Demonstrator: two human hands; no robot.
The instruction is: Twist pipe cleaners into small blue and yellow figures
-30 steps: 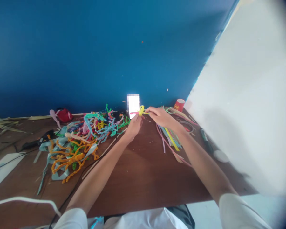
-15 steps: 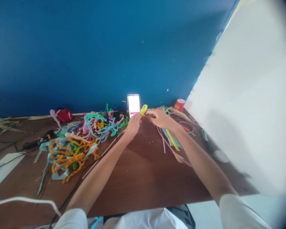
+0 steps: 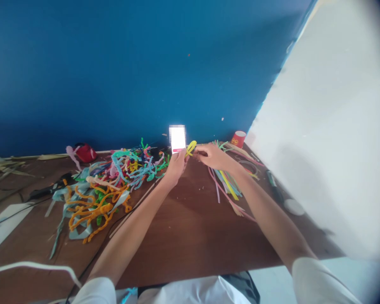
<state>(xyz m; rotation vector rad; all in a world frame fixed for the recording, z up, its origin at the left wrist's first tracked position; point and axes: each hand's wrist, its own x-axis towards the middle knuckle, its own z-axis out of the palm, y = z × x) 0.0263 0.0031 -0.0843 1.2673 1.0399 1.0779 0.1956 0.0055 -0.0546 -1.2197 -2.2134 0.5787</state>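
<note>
Yellow looped strip (image 3: 191, 147) sits between our hands, over the far side of the table (image 3: 177, 228), just right of the lit screen (image 3: 177, 138); our left hand (image 3: 177, 164) pinches its lower end; our right hand (image 3: 213, 155) hangs close by, fingers curled near the loop, and we can't tell whether they grip anything; done, as we judge it: one strip bent into a loop; open: whether that loop is fastened, we can't make out; a bundle of loose coloured strips (image 3: 228, 184) lies beside our right forearm (image 3: 262, 200).
</note>
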